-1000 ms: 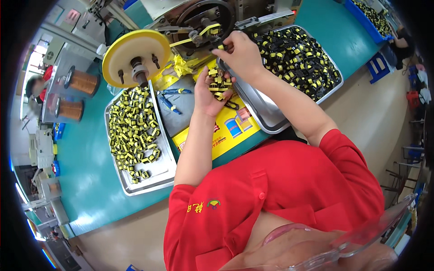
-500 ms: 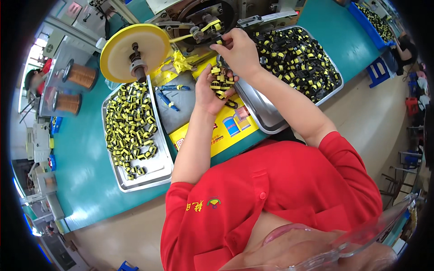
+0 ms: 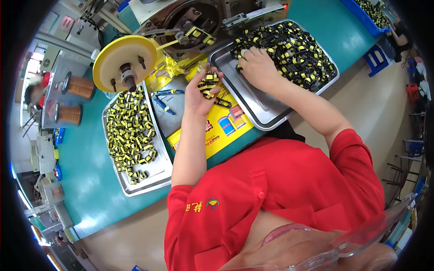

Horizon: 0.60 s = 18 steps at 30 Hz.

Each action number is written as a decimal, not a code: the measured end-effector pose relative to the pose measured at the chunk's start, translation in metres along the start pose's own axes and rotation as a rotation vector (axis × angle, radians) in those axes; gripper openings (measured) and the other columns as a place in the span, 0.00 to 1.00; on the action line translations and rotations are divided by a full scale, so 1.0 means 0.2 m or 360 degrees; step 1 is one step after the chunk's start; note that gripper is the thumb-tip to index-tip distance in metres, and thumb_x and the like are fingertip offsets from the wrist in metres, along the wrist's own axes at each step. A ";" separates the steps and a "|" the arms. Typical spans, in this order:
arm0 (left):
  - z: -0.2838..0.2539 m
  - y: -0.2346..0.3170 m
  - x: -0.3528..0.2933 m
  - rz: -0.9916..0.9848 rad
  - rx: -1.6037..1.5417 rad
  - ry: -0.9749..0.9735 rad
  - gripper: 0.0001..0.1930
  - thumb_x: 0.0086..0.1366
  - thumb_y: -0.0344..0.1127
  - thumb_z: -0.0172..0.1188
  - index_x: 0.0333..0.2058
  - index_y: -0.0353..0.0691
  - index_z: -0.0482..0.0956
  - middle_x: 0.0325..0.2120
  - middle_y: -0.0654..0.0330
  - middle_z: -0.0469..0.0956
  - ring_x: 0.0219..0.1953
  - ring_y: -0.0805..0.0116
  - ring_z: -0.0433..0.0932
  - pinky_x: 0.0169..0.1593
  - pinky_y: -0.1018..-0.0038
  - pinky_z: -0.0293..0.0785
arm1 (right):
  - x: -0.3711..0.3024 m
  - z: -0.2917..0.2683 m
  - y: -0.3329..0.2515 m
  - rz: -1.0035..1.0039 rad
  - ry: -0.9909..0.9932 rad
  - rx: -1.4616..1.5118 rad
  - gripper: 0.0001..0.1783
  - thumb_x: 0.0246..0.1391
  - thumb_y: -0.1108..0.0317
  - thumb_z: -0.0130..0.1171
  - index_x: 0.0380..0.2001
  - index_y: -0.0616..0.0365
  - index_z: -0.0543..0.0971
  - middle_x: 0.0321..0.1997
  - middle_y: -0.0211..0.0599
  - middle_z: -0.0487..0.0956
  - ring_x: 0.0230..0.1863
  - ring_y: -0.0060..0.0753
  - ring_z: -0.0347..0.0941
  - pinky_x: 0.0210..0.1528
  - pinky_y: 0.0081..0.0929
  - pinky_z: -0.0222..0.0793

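Several small black-and-yellow taped coils (image 3: 208,84) lie in my left hand (image 3: 198,97), its fingers curled around them above the yellow mat. My right hand (image 3: 258,70) reaches over the left part of the right metal tray (image 3: 260,106), its fingers bent down at a heap of similar coils (image 3: 294,54). What those fingertips grip, if anything, is hidden. In front of me, the taping machine (image 3: 192,20) carries a yellow-wrapped piece (image 3: 199,34) on its head. Yellow tape runs to it from a large tape reel (image 3: 122,61).
Another metal tray (image 3: 156,178) with many coils (image 3: 129,131) stands at left. Blue-handled cutters (image 3: 162,106) rest on a grey plate (image 3: 174,113), beside crumpled yellow tape (image 3: 174,67). Copper wire spools (image 3: 79,86) are at far left. A co-worker (image 3: 400,38) sits at far right.
My right hand has left the machine's head and moved right and down to the coils in the right tray. My left hand still holds its coils. The view has shifted slightly.
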<state>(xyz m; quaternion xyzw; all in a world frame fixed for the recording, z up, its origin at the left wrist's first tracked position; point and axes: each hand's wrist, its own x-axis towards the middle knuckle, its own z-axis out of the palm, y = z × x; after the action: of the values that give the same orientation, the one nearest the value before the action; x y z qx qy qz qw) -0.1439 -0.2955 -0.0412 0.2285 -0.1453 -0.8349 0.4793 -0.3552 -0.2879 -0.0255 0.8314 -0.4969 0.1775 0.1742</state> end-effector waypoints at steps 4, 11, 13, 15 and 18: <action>0.03 0.02 0.01 0.0035 -0.0038 0.0046 0.15 0.65 0.39 0.45 0.46 0.38 0.68 0.40 0.54 0.73 0.45 0.54 0.70 0.22 0.80 0.64 | -0.12 -0.12 -0.01 -0.0261 -0.0219 0.0332 0.09 0.44 0.69 0.50 0.31 0.56 0.74 0.35 0.36 0.73 0.41 0.36 0.69 0.45 0.33 0.62; 0.30 0.06 0.17 -0.0069 -0.0287 -0.0241 0.24 0.68 0.53 0.36 0.42 0.36 0.68 0.39 0.54 0.72 0.45 0.54 0.68 0.24 0.79 0.64 | -0.28 -0.22 -0.14 0.0360 -0.0448 0.0684 0.14 0.49 0.60 0.55 0.38 0.54 0.74 0.35 0.40 0.75 0.35 0.42 0.74 0.37 0.35 0.70; 0.28 0.03 0.19 -0.0083 -0.0341 -0.0244 0.23 0.67 0.53 0.37 0.38 0.37 0.69 0.36 0.55 0.71 0.42 0.57 0.68 0.22 0.80 0.63 | -0.27 -0.18 -0.20 0.0253 -0.0409 0.0698 0.15 0.48 0.55 0.56 0.33 0.55 0.76 0.30 0.38 0.75 0.33 0.41 0.74 0.33 0.36 0.71; 0.24 0.01 0.14 -0.0147 -0.0330 -0.0475 0.23 0.67 0.54 0.38 0.36 0.38 0.69 0.33 0.56 0.70 0.40 0.59 0.68 0.21 0.81 0.62 | -0.26 -0.17 -0.19 0.0201 -0.0409 0.0711 0.14 0.48 0.57 0.56 0.29 0.56 0.75 0.29 0.39 0.73 0.32 0.42 0.74 0.32 0.34 0.70; 0.20 0.00 0.02 -0.0173 -0.0149 -0.0203 0.22 0.66 0.54 0.39 0.33 0.40 0.71 0.29 0.57 0.74 0.35 0.58 0.73 0.19 0.79 0.62 | -0.25 -0.24 -0.09 0.0128 -0.0736 0.0808 0.12 0.48 0.57 0.56 0.33 0.52 0.76 0.31 0.38 0.73 0.35 0.42 0.73 0.34 0.35 0.70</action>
<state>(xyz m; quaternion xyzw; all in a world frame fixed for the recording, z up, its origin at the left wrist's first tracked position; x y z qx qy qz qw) -0.1666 -0.2982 -0.0087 0.1597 -0.1237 -0.8784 0.4332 -0.3665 -0.2198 -0.0088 0.8462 -0.4956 0.1088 -0.1625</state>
